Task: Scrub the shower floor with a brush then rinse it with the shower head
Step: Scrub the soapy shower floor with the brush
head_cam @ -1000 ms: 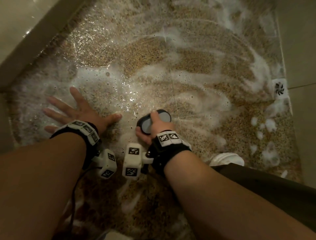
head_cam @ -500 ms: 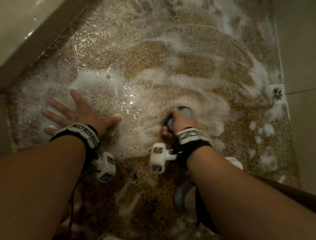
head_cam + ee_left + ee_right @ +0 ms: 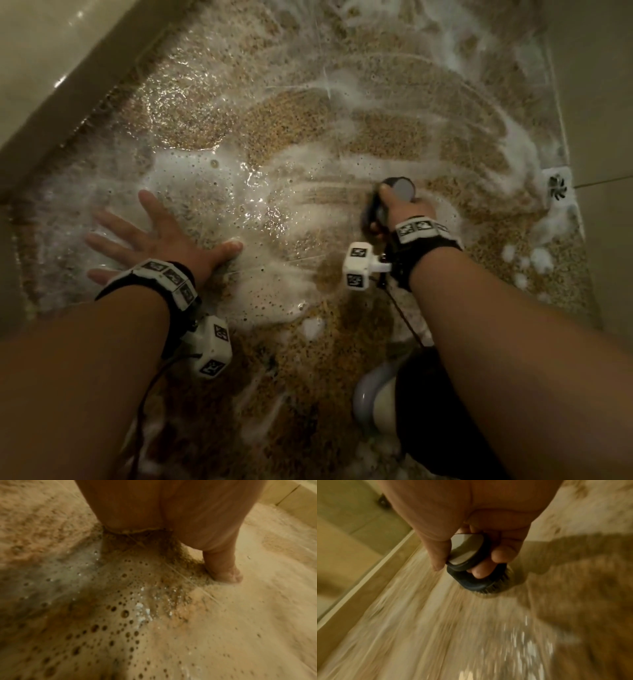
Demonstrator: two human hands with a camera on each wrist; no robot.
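Midway through the scrubbing, by the look of it. Speckled brown-and-tan stone shower floor (image 3: 308, 113) wet and streaked with curved white swaths of soap foam (image 3: 191, 178), thickest in the middle and along the right side near the small square white floor drain (image 3: 556, 185). Bare patches of stone between the streaks, suggesting brush passes over much of the area.

Right hand (image 3: 404, 209) wrapped round the loop handle of a dark, round-topped hand scrubbing brush (image 3: 394, 195), fingers curled through the loop, thumb along its grey cap; bristles down against the floor, to the right of centre and left of the drain. Floor smeared with blur in the right wrist view, pointing to a stroke under way.

Left hand (image 3: 154, 240) flat on the wet floor, fingers spread and straight, holding nothing, apparently bracing body weight; thumb tip pressed into suds in the left wrist view.

Left to do, as a judgement: more scrubbing, perhaps of the near floor by the knee, where foam looks thin, then the whole rinse. No shower head in sight, and no sign of running water clearing the foam.
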